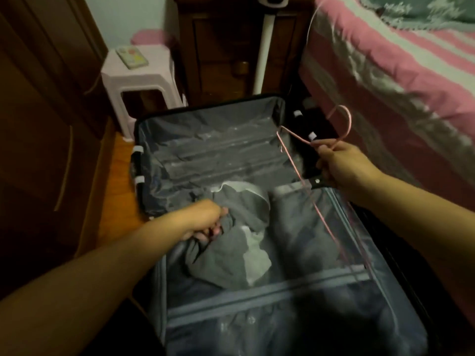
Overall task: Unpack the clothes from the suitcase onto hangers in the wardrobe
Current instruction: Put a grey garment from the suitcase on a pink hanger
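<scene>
suitcase [213,140] lies open on the floor between the wardrobe [38,124] on our left and the bed [385,73] on our right, its far half showing only bare grey lining. our left hand [205,222] is closed in a fist around a bunched corner of a grey garment [231,258] with a pale inner patch, which still sits in the near half of the case. our right hand [336,163] is pinched around the neck of a thin pink hanger [316,201], held above the case's right side, its hook curling up toward the bed and its long wire reaching down over the clothes. a second folded grey garment [298,222] lies just beside the first, and darker folded clothes [257,325] show under the mesh and straps in the nearest part, though blur hides how many.

we judge the task to be in its early-to-middle stretch: one half of the case holds nothing, yet several pieces remain packed. the garment in hand is not yet on the hanger and nothing in view hangs in the wardrobe, whose doors we see only as dark wood. what is left is to thread this piece, hang it, and repeat for the rest.
</scene>
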Demonstrator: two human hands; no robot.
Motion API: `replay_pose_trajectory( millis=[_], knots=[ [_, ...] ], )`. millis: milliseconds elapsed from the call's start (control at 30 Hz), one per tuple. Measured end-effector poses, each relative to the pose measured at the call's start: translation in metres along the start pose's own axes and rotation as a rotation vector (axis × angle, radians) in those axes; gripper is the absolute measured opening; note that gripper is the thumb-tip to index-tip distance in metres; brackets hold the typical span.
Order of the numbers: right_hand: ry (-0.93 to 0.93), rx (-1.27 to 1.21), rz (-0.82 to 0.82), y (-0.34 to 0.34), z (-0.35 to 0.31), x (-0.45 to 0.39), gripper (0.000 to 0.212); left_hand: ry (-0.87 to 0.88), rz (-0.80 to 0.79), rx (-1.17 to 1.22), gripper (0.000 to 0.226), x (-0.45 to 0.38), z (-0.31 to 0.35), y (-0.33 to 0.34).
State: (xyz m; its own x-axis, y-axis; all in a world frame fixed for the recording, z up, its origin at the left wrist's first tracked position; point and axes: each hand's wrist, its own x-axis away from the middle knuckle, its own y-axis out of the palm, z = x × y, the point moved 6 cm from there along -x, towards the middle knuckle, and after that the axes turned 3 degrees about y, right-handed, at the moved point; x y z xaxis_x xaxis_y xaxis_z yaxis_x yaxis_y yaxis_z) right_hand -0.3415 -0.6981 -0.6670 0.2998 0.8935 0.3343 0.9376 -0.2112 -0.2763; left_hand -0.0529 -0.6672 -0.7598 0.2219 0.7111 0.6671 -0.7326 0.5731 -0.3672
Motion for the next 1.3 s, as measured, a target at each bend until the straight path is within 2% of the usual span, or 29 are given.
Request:
replay_pose_trajectory(
  millis=[67, 133, 167, 233, 267, 300, 400, 467, 567, 667, 767, 900, 1000, 1067, 1100, 1200, 1233, 1267, 1300],
  knots=[
    [0.068, 0.032, -0.074, 0.01, 0.02, 0.014, 0.022, 0.09, -0.006, 0.345, 0.04, 0.004, 0.014, 0.007],
    [0.15, 0.096, -0.213, 0.026, 0.032, 0.032, 0.01, 0.197, -0.077, 0.773, 0.034, 0.016, 0.04, 0.004],
    [0.18, 0.087, -0.283, 0.035, 0.037, 0.04, 0.011, 0.249, -0.133, 0.924, 0.035, 0.025, 0.054, 0.0],
    [0.223, 0.006, -0.328, 0.044, 0.042, 0.049, 0.029, 0.378, -0.213, 1.071, 0.032, 0.037, 0.078, -0.007],
    [0.232, -0.036, -0.322, 0.045, 0.042, 0.053, 0.025, 0.433, -0.203, 1.054, 0.03, 0.037, 0.082, -0.009],
    [0.244, -0.071, -0.313, 0.045, 0.041, 0.056, 0.018, 0.464, -0.152, 0.927, 0.037, 0.035, 0.08, -0.011],
    [0.312, -0.124, -0.136, 0.024, 0.047, 0.047, 0.016, 0.429, -0.028, 0.143, 0.09, 0.017, 0.051, 0.0],
    [0.306, -0.007, 0.013, 0.0, 0.052, 0.037, 0.018, 0.307, -0.112, -0.2, 0.108, 0.001, 0.016, 0.019],
    [0.269, 0.171, 0.011, -0.019, 0.051, 0.03, 0.016, 0.241, -0.174, -0.477, 0.113, -0.023, -0.028, 0.047],
    [0.197, 0.292, -0.045, -0.03, 0.043, 0.026, 0.017, 0.208, -0.022, -0.651, 0.095, -0.034, -0.046, 0.055],
    [0.174, 0.404, -0.068, -0.032, 0.044, 0.023, 0.02, 0.214, 0.11, -0.722, 0.053, -0.036, -0.044, 0.05],
    [0.215, 0.431, -0.131, -0.019, 0.058, 0.023, 0.031, 0.202, 0.16, -0.631, 0.016, -0.038, -0.032, 0.043],
    [0.247, 0.411, -0.167, -0.01, 0.062, 0.024, 0.037, 0.251, 0.214, -0.603, 0.011, -0.037, -0.022, 0.038],
    [0.214, 0.422, -0.112, -0.012, 0.056, 0.02, 0.037, 0.336, 0.235, -0.466, 0.015, -0.036, -0.011, 0.038],
    [0.178, 0.432, -0.07, -0.015, 0.051, 0.017, 0.035, 0.34, 0.244, -0.348, 0.015, -0.037, -0.008, 0.038],
    [0.091, 0.443, -0.004, -0.022, 0.035, 0.011, 0.028, 0.254, 0.287, 0.206, 0.015, -0.038, 0.004, 0.022],
    [0.081, 0.458, -0.004, -0.024, 0.033, 0.011, 0.026, 0.246, 0.258, 0.251, 0.016, -0.038, 0.01, 0.014],
    [0.082, 0.488, -0.012, -0.026, 0.033, 0.011, 0.024, 0.24, 0.168, 0.117, 0.016, -0.038, 0.017, 0.004],
    [0.096, 0.519, -0.025, -0.027, 0.036, 0.012, 0.023, 0.159, 0.057, -0.205, 0.014, -0.035, 0.015, -0.003]
  ],
)
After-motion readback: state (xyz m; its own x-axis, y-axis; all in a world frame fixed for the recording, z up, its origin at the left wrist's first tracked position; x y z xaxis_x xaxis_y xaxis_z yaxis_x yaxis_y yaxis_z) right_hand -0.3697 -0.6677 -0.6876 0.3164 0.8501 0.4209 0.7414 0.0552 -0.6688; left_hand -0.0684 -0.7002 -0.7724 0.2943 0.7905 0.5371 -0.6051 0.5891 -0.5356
